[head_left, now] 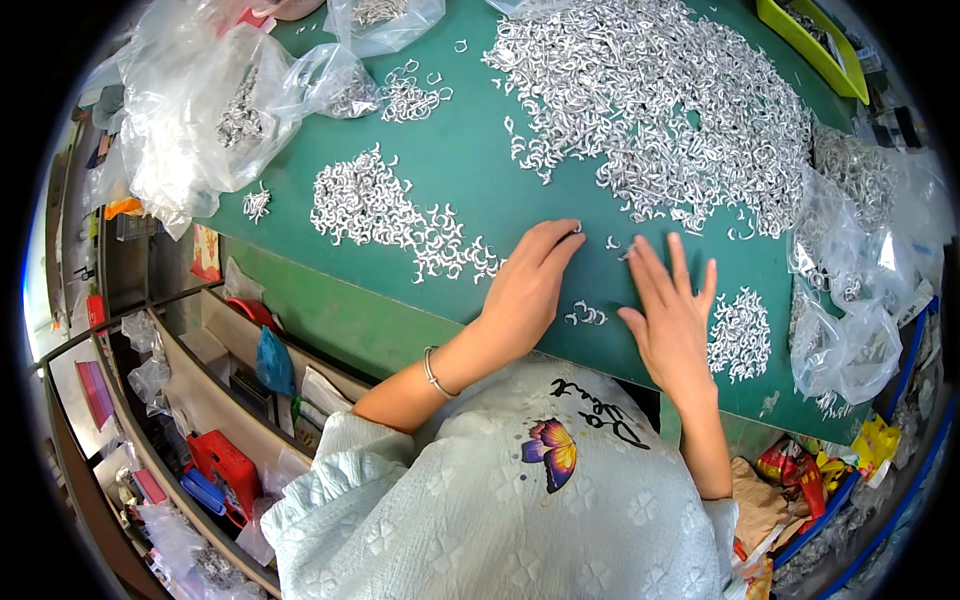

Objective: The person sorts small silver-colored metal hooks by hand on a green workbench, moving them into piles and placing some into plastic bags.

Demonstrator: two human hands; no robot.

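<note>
The left hand [530,282] was partly curled above the worktable, its fingertips drawn together; a tiny piece seemed to sit at them, but whether it was gripped could not be told. The right hand [674,325] lay palm down with fingers spread and thumb apart, its leftmost fingertips just beside a few loose crescent pieces [612,243]; no grip could be seen. Nearer the body, between the hands, lay a small cluster of silver crescents [586,315]. A compact pile of small silver pieces [740,336] was just right of the right hand, and a longer pile of crescents [365,200] spread left of the left hand. Beyond both hands, a large heap of silver pieces [680,100] covered much of the green tabletop [470,150]. Clear plastic bags stood at either side, the left bag [180,130] and the right bag [850,350] both near silver pieces. A yellow-green tray [815,48] was at the far right corner.
</note>
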